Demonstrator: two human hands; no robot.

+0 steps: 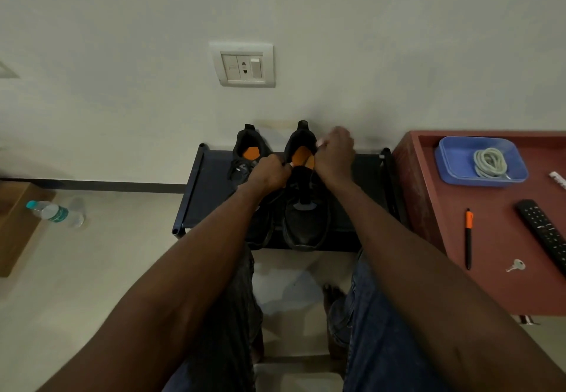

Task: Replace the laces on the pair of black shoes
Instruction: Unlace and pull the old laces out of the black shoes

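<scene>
Blue-jeaned legs (376, 330) fill the bottom of the view, a bare foot (332, 295) on the pale floor between them. Both forearms reach forward to a low black rack (208, 186) standing against the wall. Two black shoes sit side by side on it, heels toward the wall, orange insoles showing. Left shoe (245, 159) is partly hidden behind the left wrist. Right shoe (306, 217) lies between the two hands, its tongue open. Left hand (269, 174) is curled at the near left edge of the right shoe's opening, fingers closed on something small and pale at the collar; can't tell exactly what. Right hand (335, 152) is fisted at the opposite edge of the same opening, pinching a light bit near its fingertips, likely a lace end, unclear.

Reddish desk (502, 269) to the right carries a blue tray (453, 159) with a coiled pale lace (490, 162) inside, a black pen with orange clip (468, 238), a black remote (545, 232), and a small key (516, 266). Water bottle (50, 211) lies on the floor at left, beside a wooden piece. Wall socket (243, 65) sits above the shoes.
</scene>
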